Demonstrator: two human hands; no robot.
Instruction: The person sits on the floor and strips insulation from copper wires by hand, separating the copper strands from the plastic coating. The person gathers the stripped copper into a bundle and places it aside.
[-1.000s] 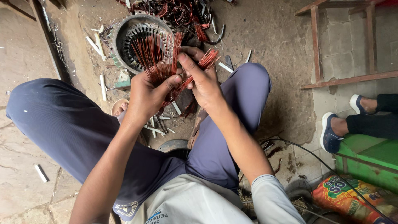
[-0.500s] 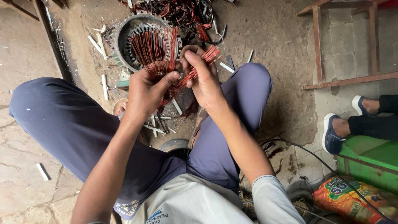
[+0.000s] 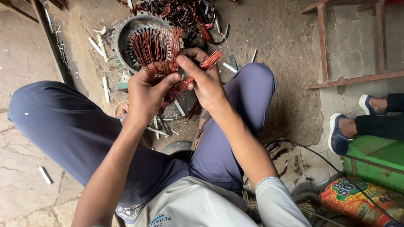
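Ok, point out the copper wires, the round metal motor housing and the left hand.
copper wires (image 3: 153, 48), head view, on the fanned strands.
motor housing (image 3: 119, 40), head view, on its left rim.
left hand (image 3: 145, 94), head view, on its back.

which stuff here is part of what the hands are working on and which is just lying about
In hand:
- left hand and right hand, both gripping the fanned bundle of red-orange copper wires
- round grey metal motor stator behind it

Lying about:
- white sticks
- green box
- colourful printed sack
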